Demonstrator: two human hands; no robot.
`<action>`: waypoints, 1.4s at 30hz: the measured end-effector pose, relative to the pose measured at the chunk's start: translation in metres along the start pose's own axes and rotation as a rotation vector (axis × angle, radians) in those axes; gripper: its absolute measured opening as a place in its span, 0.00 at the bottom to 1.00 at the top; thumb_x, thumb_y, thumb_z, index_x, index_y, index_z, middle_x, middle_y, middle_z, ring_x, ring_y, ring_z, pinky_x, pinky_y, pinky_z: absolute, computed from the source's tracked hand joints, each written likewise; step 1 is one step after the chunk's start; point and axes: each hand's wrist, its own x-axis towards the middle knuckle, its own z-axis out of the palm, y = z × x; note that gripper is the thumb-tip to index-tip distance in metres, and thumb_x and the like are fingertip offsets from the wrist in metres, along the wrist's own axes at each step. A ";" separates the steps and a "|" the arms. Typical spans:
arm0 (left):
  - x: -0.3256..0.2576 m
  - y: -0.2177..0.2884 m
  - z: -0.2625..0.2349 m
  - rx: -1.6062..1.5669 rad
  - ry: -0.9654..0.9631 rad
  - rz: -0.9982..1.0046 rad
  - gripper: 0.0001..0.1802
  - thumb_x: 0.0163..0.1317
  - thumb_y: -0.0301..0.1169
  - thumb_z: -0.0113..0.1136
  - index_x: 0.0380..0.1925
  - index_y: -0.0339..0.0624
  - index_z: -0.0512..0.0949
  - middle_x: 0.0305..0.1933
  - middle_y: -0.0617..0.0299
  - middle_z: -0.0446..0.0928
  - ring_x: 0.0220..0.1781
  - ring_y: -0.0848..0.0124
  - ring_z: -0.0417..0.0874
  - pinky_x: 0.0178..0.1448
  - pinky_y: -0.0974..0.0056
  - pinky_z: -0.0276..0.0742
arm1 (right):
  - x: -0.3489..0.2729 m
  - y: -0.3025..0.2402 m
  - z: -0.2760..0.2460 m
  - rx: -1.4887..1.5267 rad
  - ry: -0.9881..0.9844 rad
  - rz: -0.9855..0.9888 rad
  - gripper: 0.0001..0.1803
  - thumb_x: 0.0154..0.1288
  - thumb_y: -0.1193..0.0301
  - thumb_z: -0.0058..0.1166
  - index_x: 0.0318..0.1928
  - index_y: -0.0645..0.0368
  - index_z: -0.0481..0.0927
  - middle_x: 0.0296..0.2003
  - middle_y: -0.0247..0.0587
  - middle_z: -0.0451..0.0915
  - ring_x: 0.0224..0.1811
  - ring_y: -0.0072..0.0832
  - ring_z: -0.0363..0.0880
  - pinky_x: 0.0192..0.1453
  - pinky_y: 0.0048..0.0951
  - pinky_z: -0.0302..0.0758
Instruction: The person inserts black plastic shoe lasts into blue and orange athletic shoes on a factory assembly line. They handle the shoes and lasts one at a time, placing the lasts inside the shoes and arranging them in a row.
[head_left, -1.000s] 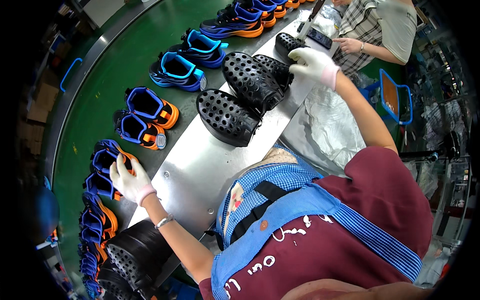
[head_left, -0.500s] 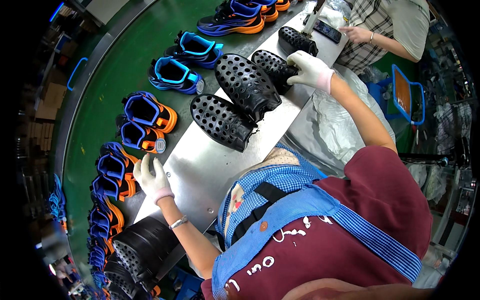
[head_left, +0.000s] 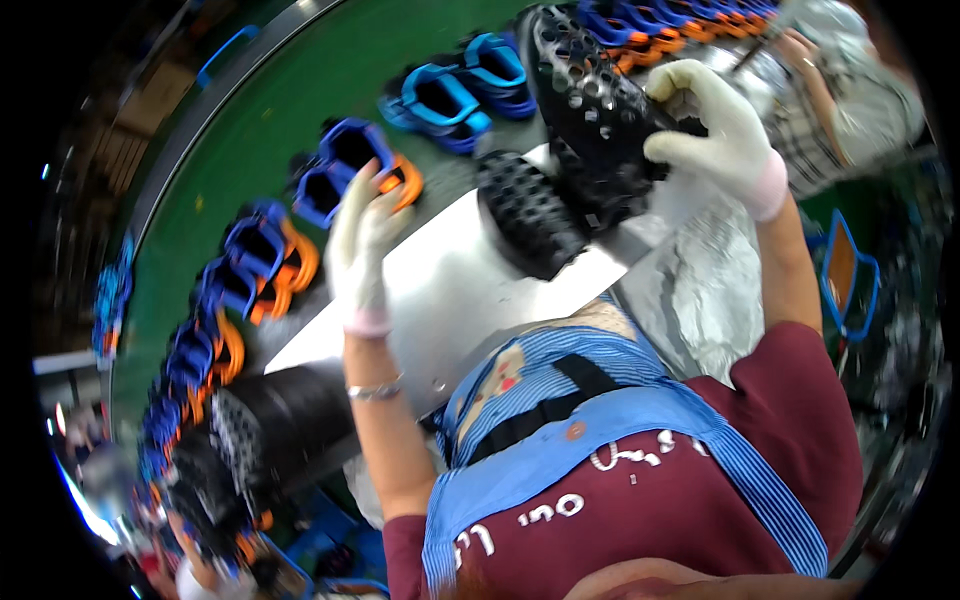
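One blue-rimmed tray (head_left: 850,330) at the far right, a flat brown panel (head_left: 843,265) inside; further contents too blurred to tell. Low on the left, under the bench (head_left: 430,270), a blue crate (head_left: 318,520), its dark contents unclear.

Thumb and curved fingers of the right hand (head_left: 715,125) around the heel end of a large black form (head_left: 585,85), grip closed on it; form above the bench, rounded, glossy, pocked with round holes, toe pointing up and away. Just beside, a second form (head_left: 525,210), also black and perforated, on smooth, reflective metal.

Left hand (head_left: 365,245) open, nothing in the grip, fingers extended near shoes with orange heels (head_left: 345,165); contact with them, cannot tell. On both hands, white gloves with pink cuffs.

Beyond, on a matte green belt (head_left: 250,145), a curved row of shoes, collars open, one pair turquoise-lined (head_left: 440,100). At the bench's left end, thick black cylinders (head_left: 295,420) with dimpled ends. Right of the bench, crumpled pale sheeting (head_left: 715,290), thin and shiny.
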 end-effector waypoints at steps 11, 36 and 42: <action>-0.026 0.040 -0.035 -0.748 0.315 0.035 0.23 0.68 0.46 0.55 0.56 0.43 0.70 0.44 0.57 0.77 0.48 0.66 0.81 0.56 0.59 0.80 | 0.081 -0.120 0.180 -0.059 -0.546 -0.291 0.27 0.54 0.62 0.65 0.51 0.66 0.76 0.40 0.50 0.79 0.42 0.39 0.81 0.48 0.34 0.78; 0.030 -0.074 -0.125 0.985 0.388 0.137 0.11 0.59 0.32 0.57 0.42 0.45 0.80 0.45 0.56 0.79 0.45 0.53 0.81 0.48 0.54 0.78 | 0.259 -0.122 0.319 -0.842 -1.012 -0.143 0.24 0.50 0.55 0.60 0.40 0.62 0.86 0.35 0.50 0.85 0.37 0.38 0.86 0.41 0.35 0.81; 0.036 -0.075 -0.118 1.041 0.330 -0.081 0.13 0.59 0.36 0.58 0.41 0.45 0.80 0.46 0.55 0.78 0.43 0.52 0.82 0.47 0.52 0.78 | 0.220 -0.102 0.376 -0.889 -0.976 -0.191 0.16 0.61 0.62 0.55 0.45 0.56 0.86 0.43 0.46 0.85 0.47 0.40 0.85 0.49 0.37 0.81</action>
